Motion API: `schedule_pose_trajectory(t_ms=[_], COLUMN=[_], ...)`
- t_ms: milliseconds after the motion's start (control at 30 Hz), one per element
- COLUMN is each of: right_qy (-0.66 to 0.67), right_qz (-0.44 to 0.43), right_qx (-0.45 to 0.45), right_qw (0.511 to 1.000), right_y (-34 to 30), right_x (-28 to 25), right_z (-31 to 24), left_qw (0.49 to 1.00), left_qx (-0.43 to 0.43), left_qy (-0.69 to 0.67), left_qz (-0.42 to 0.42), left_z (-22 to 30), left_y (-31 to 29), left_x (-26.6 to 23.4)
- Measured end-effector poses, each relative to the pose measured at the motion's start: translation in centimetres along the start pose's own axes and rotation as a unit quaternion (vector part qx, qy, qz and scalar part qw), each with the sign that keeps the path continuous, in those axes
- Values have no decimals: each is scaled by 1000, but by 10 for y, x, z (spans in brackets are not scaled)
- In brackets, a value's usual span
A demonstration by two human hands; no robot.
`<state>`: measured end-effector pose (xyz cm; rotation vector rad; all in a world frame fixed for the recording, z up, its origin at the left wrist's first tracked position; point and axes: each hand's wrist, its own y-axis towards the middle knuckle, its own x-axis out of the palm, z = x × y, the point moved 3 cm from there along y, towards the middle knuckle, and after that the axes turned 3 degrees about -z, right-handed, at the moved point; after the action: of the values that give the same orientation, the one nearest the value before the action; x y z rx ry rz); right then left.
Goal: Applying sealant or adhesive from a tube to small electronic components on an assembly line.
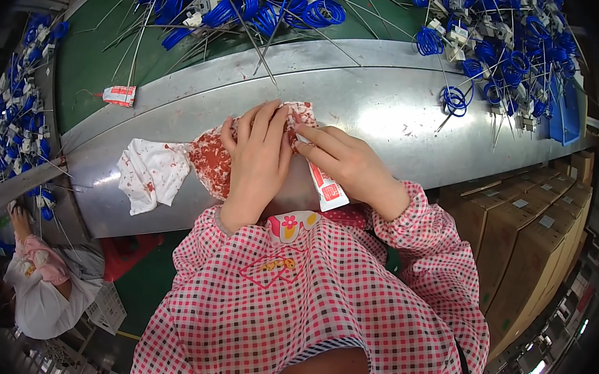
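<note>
A white cloth smeared with red (209,161) lies crumpled on the metal ledge. Stretched over it, my left hand (255,162) presses down with its fingers extended, the tips near the cloth's far edge. My right hand (355,167) closes around a white and red squeeze tube (325,189), whose flat end points toward me. The right fingertips meet the red-smeared cloth beside my left hand; the tube's nozzle is hidden there. Left of the stained part spreads a whiter piece of cloth (152,174) with a few red spots.
Coiled blue cables with white parts and thin metal rods (258,12) heap on the green belt (98,48); more piles (517,63) stand right, by a blue bin (566,114). Another red-white tube (119,95) lies left. Cardboard boxes (524,228) are right; a person (53,279) works lower left.
</note>
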<state>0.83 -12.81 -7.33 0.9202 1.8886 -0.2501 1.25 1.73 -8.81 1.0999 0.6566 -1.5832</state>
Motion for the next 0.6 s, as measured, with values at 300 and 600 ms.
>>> schedule_pose_trajectory(t_ms=[300,600], right_qy=[-24,215], right_qz=[-7,141], right_qx=[8,111], right_qw=[1000,960], right_y=[-2,-11], right_x=[-3,-2], right_z=[-4,15], left_qw=[1000,1000], left_qx=[-2,-3], left_qy=[1,-3], left_qz=[-5,-3], left_z=[-1,-1], left_y=[1,0], left_x=[0,1])
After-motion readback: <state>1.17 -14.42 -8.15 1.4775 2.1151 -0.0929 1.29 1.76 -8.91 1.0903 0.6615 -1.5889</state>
